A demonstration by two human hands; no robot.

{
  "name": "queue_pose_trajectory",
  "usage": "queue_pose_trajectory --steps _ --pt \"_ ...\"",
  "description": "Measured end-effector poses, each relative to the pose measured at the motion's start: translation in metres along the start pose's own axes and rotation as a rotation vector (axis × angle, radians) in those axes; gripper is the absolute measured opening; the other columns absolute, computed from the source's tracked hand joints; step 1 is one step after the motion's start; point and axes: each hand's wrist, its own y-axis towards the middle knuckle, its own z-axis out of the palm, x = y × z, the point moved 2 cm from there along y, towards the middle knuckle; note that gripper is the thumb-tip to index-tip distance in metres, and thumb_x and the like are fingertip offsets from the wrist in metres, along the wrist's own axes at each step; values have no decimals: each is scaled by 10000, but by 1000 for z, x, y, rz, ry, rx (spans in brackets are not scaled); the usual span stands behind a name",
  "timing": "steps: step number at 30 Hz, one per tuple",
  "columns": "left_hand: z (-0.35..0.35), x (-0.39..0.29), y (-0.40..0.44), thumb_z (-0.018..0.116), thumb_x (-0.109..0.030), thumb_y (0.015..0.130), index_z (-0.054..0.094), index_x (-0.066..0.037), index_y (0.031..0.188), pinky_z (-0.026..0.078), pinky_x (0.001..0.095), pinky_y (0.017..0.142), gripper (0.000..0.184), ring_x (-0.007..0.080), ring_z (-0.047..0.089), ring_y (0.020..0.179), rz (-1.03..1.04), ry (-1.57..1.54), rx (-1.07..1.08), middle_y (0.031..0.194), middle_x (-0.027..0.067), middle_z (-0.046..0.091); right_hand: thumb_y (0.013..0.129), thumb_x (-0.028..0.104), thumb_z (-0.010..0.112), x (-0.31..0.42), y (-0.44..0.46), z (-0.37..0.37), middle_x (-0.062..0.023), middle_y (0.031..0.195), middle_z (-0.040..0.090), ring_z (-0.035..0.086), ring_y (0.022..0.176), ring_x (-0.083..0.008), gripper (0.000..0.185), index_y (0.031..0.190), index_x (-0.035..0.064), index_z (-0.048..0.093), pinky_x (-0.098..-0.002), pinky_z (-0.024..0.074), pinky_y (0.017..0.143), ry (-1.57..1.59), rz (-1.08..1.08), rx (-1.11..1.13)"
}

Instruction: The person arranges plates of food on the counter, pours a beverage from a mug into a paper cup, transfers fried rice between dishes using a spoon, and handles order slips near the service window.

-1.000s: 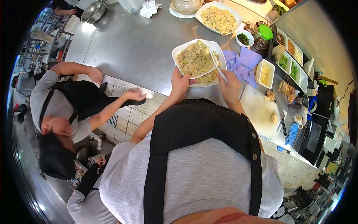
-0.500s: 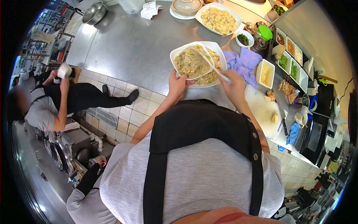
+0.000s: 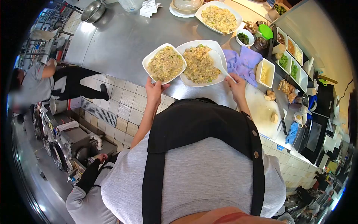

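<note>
My left hand grips the near edge of a square white bowl heaped with fried rice, its thumb over the rim. Just right of it, close to the counter's front edge, rests a larger white plate that also has fried rice on it. My right hand is closed around the handle of a white serving spoon. The spoon's head lies over the right side of the plate, touching the rice or the plate there.
Another plate of fried rice stands farther back, beside a small bowl of greens. Purple cloths lie right of the plate. A cutting board and a knife are at the right. Co-workers stand at the left.
The bowl has moved left with my left hand, off the larger plate that it partly covered. My right hand and the spoon have drawn slightly right, away from the bowl.
</note>
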Motion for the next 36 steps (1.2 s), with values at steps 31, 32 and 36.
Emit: queue_pose_trajectory --steps 31,32,36 --pt "97 7 -9 405 44 817 302 23 1287 568 307 596 482 231 657 650 -68 113 347 993 217 608 728 29 657 71 -54 43 -102 839 590 609 715 -277 196 921 34 624 -351 494 609 -661 -806 -32" --pt "98 8 -7 403 48 815 304 26 1283 567 307 594 479 233 657 651 -62 120 350 995 219 607 731 27 654 74 -54 43 -100 844 588 608 712 -276 203 931 37 622 -350 494 604 -706 -815 -11" --pt "99 7 -7 405 63 804 284 38 1294 571 305 591 505 242 659 642 -67 115 365 1010 225 600 735 19 646 88 -52 40 -99 830 590 605 699 -277 187 921 31 628 -348 496 594 -811 -862 70"
